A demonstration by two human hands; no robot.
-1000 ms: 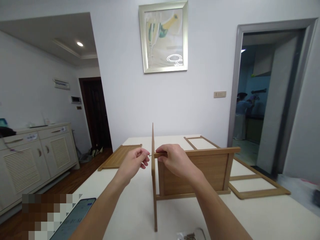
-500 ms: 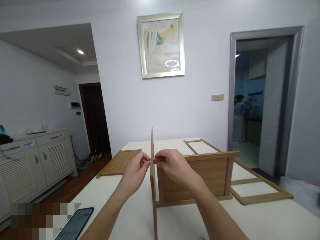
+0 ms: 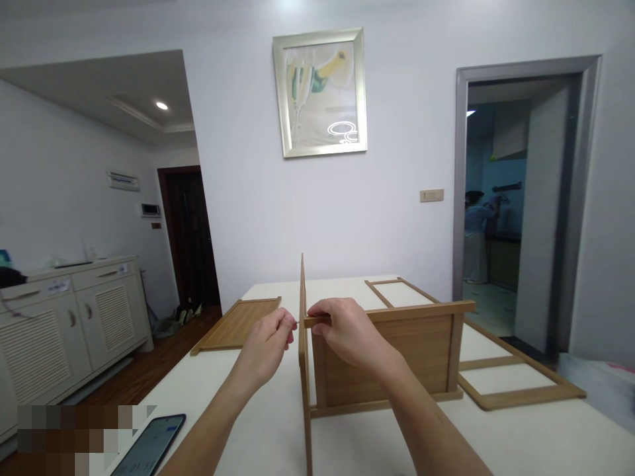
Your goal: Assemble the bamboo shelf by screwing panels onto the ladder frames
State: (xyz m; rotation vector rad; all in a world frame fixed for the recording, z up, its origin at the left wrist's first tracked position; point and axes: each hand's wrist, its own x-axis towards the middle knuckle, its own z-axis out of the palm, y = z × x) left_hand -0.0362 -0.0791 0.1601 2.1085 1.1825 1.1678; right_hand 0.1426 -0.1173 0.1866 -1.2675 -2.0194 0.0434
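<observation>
A wooden panel (image 3: 397, 360) stands on edge on the white table (image 3: 258, 423), its left end against an upright wooden side board (image 3: 303, 357) seen edge-on. My right hand (image 3: 347, 329) grips the panel's top rail where it meets the board. My left hand (image 3: 266, 344) is on the board's other side, its fingers pinched on a small thin screw-like piece pointed at the board at the joint.
A flat wooden tray-like panel (image 3: 235, 322) lies at the table's left. An open wooden frame (image 3: 516, 390) lies to the right, behind the panel. A phone (image 3: 149, 446) rests near the front left edge. A cabinet (image 3: 64, 324) stands left. A person stands in the doorway room (image 3: 476, 231).
The view has tilted slightly upward. Both hands stay at the joint; the left fingers have shifted a little at the small piece against the board.
</observation>
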